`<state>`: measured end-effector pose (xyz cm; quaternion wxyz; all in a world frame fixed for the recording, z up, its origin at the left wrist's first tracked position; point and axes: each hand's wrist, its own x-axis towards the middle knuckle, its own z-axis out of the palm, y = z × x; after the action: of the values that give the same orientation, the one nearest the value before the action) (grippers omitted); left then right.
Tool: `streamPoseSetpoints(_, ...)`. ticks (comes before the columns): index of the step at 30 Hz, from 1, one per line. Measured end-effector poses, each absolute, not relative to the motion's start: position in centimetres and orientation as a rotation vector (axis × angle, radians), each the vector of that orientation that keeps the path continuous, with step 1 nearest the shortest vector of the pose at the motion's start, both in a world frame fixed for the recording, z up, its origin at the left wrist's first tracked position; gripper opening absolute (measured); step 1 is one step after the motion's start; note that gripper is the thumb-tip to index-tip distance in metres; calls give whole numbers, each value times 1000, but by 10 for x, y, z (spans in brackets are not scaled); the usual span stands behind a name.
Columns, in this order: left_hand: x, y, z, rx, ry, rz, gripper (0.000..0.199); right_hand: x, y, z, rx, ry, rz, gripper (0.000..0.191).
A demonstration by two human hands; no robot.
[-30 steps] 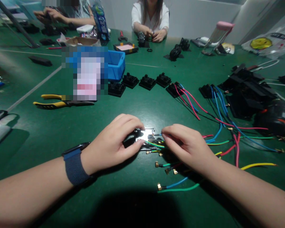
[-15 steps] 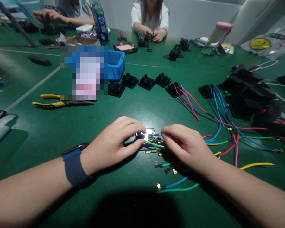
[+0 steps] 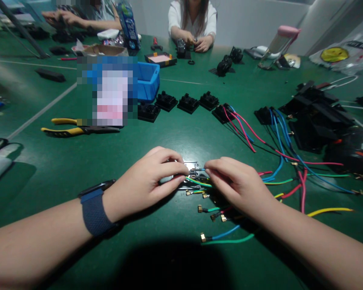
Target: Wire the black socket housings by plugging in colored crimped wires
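Fingers and thumb of my left hand point(image 3: 151, 179) are closed on a small black plastic housing point(image 3: 192, 164) with a shiny face, lying on the table; the hand covers much of it. In my right hand point(image 3: 234, 177), thumb and index finger pinch a blue wire point(image 3: 201, 169), whose end reaches into the right side of the housing. Below it, a green-yellow wire point(image 3: 196, 182) runs from beside my left fingertips to under my right hand. Several loose wires with brass terminals point(image 3: 203, 237) lie below and beside my right hand.
Several black housings point(image 3: 188, 103) form a row beyond my hands, some with red and blue wires. Yellow-handled pliers point(image 3: 66, 131) lie at left, near a blue bin point(image 3: 148, 82). Black parts point(image 3: 313, 127) are piled at right. Two people work across the green table point(image 3: 157, 262).
My left fingers have shifted right and down over the housing, covering more of its shiny face. My right hand keeps its pinch on the blue wire, almost unmoved.
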<state>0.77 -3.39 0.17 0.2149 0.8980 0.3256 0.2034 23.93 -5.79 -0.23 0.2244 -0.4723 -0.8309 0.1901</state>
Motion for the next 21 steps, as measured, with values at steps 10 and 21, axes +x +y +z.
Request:
streamPoseSetpoints(10, 9, -35, 3, 2498, 899, 580, 19, 239, -57, -2, -1271, -2295, 523, 18)
streamPoseSetpoints(21, 7, -34, 2, 2553, 859, 610, 24, 237, -60, 1, -1254, -2278, 515, 18)
